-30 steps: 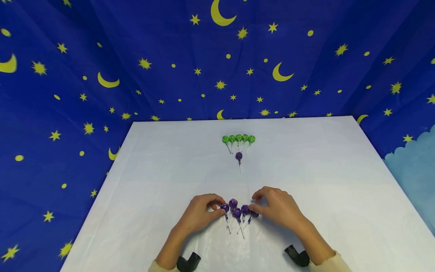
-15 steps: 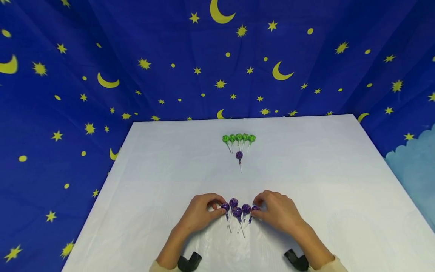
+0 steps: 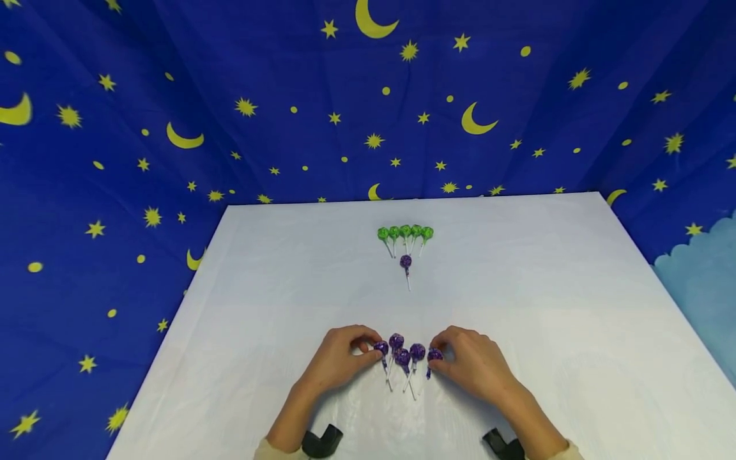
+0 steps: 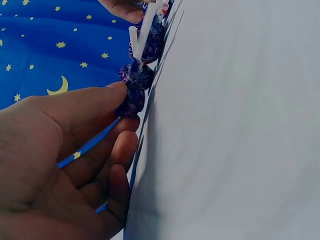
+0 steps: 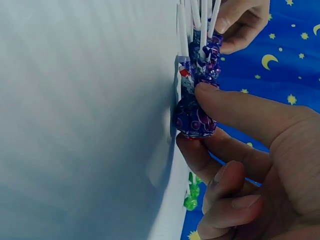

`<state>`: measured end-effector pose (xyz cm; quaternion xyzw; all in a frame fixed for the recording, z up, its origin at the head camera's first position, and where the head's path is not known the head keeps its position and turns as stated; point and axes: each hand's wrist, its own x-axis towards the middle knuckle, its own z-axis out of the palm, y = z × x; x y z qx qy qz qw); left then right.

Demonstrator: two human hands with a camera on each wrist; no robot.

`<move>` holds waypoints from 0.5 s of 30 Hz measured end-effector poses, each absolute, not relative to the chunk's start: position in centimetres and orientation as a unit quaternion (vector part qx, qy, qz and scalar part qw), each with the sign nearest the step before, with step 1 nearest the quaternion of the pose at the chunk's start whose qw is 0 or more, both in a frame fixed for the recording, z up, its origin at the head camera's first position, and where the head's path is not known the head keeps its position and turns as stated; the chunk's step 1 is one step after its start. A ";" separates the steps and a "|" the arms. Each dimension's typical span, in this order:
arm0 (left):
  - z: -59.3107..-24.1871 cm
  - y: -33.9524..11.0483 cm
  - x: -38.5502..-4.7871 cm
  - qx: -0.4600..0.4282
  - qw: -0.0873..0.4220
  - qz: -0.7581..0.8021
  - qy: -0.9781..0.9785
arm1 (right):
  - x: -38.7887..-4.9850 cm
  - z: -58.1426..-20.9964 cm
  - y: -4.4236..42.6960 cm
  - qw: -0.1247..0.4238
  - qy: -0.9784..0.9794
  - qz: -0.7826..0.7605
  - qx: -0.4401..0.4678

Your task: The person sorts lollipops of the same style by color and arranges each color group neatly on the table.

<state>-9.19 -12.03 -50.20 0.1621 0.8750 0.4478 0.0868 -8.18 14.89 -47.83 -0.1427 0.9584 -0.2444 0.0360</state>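
My left hand (image 3: 338, 361) pinches the head of the leftmost purple-wrapped lollipop (image 3: 382, 348) between thumb and index finger. On the other side my right hand (image 3: 476, 363) holds the rightmost purple lollipop (image 5: 194, 120) by its head, thumb on top and fingertip beneath. Between the hands lie 3 more purple lollipops (image 3: 402, 358), their white sticks pointing toward me and partly crossing. A small gap separates the right-hand lollipop from this group. In the left wrist view, the lollipop (image 4: 132, 97) sits at the thumb tip, close to the tabletop.
Farther back on the white table (image 3: 276, 268) is a fanned row of several green lollipops (image 3: 405, 231). One purple lollipop (image 3: 406, 261) lies just below their sticks. A blue curtain with yellow moons and stars (image 3: 322, 83) hangs behind the table.
My right hand has taken hold of the rightmost purple lollipop and drawn it slightly right, apart from the group. The left hand stays on its lollipop.
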 end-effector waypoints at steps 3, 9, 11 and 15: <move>-50.0 -12.1 -9.3 0.156 0.093 0.455 0.872 | -8.1 -47.9 14.8 0.031 0.959 -0.241 -0.144; -49.9 -12.3 -9.5 0.160 0.086 0.455 0.872 | -8.1 -48.0 14.9 0.023 0.960 -0.238 -0.146; -49.8 -12.4 -9.6 0.163 0.084 0.455 0.871 | -8.0 -48.1 14.9 0.020 0.960 -0.240 -0.147; -49.4 -12.5 -9.9 0.167 0.075 0.456 0.871 | -8.0 -48.1 14.9 0.018 0.959 -0.243 -0.146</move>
